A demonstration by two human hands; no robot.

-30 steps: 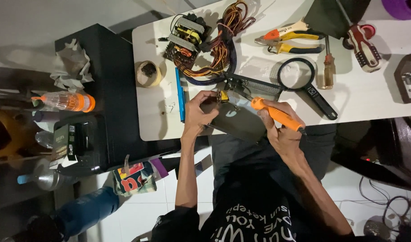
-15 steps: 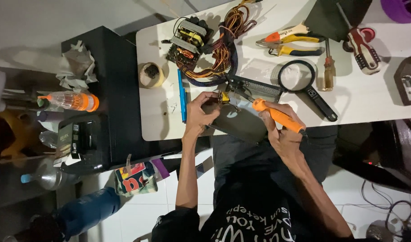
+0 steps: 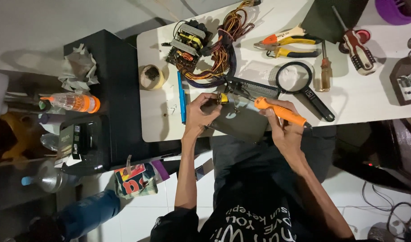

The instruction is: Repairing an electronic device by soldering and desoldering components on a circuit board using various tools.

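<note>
A small yellow component [image 3: 223, 98] sits pinched in the fingers of the left hand [image 3: 201, 114], held over a dark metal casing [image 3: 241, 123] that lies at the near edge of the white worktop [image 3: 376, 96]. The right hand [image 3: 284, 132] is closed around an orange-handled soldering iron [image 3: 279, 112], its tip aimed toward ten o'clock and ending just beside the yellow part. Against the pictures from half a second and a second ago, both hands sit in nearly the same place and the iron keeps the same slant; only the view itself has drifted a little. That steadiness reads as fine work in hand at one spot, with the tip held where it was.

At twelve o'clock from the hands a perforated grille [image 3: 254, 87] rests on the worktop, and a bundle of orange, yellow and black wires [image 3: 225, 49] runs up to an open power-supply circuit board [image 3: 187, 42]. At nine o'clock lies a blue pen-like stick [image 3: 182, 96], with a roll of tape [image 3: 150, 77] at ten o'clock. At two o'clock sit a black magnifying glass [image 3: 299, 83], a small amber-handled screwdriver [image 3: 325, 67], pliers [image 3: 286, 40] with yellow and orange grips, and farther off a red-and-white screwdriver [image 3: 355, 45]. Well off at nine o'clock, a black side table [image 3: 111, 98] carries crumpled paper [image 3: 79, 67] and an orange-capped bottle [image 3: 71, 101].
</note>
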